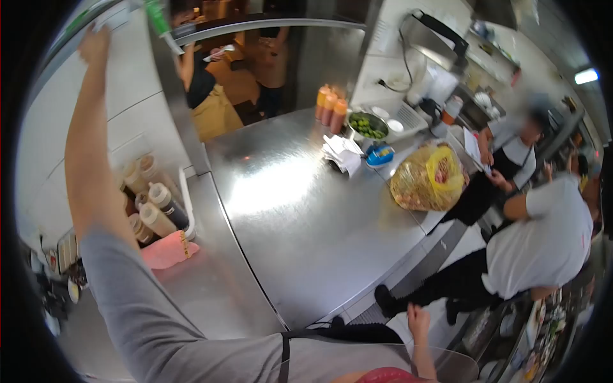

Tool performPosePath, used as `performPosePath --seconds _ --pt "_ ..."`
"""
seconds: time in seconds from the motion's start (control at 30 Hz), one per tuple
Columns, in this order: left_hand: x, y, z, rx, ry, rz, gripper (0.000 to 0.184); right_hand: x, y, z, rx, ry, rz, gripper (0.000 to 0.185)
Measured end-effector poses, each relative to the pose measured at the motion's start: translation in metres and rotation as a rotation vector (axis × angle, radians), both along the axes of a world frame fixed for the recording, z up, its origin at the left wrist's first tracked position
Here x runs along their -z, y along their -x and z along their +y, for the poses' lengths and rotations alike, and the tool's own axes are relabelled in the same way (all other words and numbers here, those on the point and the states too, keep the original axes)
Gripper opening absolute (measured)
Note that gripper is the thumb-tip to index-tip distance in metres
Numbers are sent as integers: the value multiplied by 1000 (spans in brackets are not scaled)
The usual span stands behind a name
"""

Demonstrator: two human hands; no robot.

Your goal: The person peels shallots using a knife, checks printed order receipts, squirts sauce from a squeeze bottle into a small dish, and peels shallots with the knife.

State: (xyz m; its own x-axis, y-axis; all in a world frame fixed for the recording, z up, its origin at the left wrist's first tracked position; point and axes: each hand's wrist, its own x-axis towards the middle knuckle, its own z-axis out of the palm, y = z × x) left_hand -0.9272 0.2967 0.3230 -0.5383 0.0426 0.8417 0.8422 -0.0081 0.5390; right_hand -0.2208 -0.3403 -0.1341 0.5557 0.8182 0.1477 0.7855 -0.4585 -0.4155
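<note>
My left hand point(94, 45) is raised high at the upper left, at a metal rail point(59, 50) along the tiled wall. Its fingers look pressed together against the rail; what they hold, if anything, is too small to make out. A white paper slip point(116, 18) is just right of them. Below my left arm, a white bin point(186, 203) holds several squeeze bottles point(155, 218), with a pink cloth point(169, 249) in front. My right hand point(418, 318) hangs low beside my body, fingers curled, with nothing visible in it.
The steel counter point(255, 249) carries sauce bottles point(330, 108), a bowl of green limes point(368, 126), white papers point(343, 153), a blue-and-white item point(380, 156) and a large yellow plastic bag point(424, 179). Two people point(539, 236) stand at the right; others are beyond the pass window point(268, 76).
</note>
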Motion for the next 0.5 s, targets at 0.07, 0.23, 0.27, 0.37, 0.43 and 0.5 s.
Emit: performPosePath --seconds 0.07,0.23,0.27,0.37,0.43,0.5 --pt "23 2 2 155 -177 129 50 -51 -3 59 -217 -91 -125 26" --pt "118 -136 -118 509 -72 548 35 -145 -63 193 -399 -322 -332 28" --pt "146 -172 -153 516 -17 598 37 -150 -93 226 -415 -380 -437 23" --pt "238 -253 -235 701 320 373 41 -181 -164 333 -375 -486 -429 15" --pt "302 -291 -285 757 515 324 42 -198 -201 412 -476 -593 -184 16" --pt "361 -328 -337 602 604 302 36 -188 -239 492 -511 -443 -316 19"
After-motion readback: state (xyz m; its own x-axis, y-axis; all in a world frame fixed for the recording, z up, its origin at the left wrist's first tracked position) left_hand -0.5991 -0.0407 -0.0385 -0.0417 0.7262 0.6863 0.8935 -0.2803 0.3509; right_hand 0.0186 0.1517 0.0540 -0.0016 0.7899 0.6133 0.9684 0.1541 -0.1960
